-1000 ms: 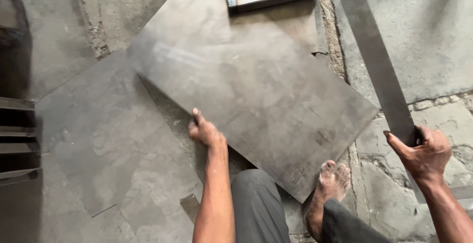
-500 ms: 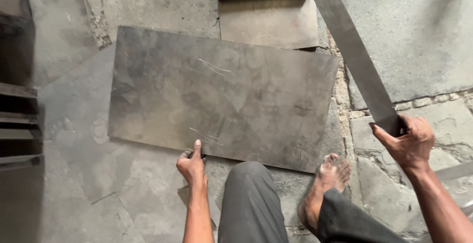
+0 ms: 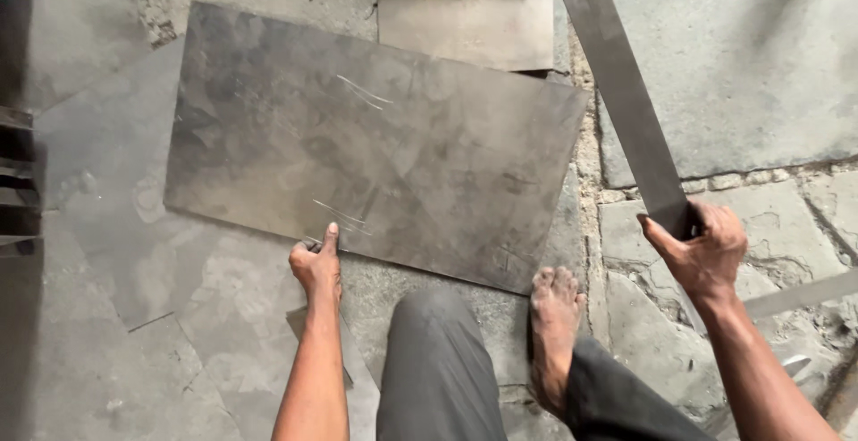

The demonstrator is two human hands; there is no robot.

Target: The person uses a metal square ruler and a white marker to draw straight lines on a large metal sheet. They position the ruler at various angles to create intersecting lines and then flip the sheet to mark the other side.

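Nearest the camera, a knee in dark grey trousers [image 3: 438, 361] juts up between the two forearms, and beside it a bare foot [image 3: 554, 320] rests on the floor with its toes touching the near edge of a large, dark grey rectangular metal sheet [image 3: 375, 146]. The left hand [image 3: 317, 267] grips that same near edge, thumb laid on top of the sheet and the other fingers curled under it, so the hand is clenched on the plate. The sheet lies flat and slightly skewed on other dull grey flat metal plates [image 3: 116, 253] spread over the floor, with a few bright scratches showing on its surface. To the right, the right hand [image 3: 702, 249] is closed around the lower part of a long, narrow, dark flat metal bar [image 3: 621, 92], which slants up and away toward the top of the view. Under that hand is a cracked grey stone and concrete floor [image 3: 742, 66]. Beyond the sheet's far edge lies a smaller, paler grey rectangular plate [image 3: 465, 16], partly overlapped by the sheet's far corner.
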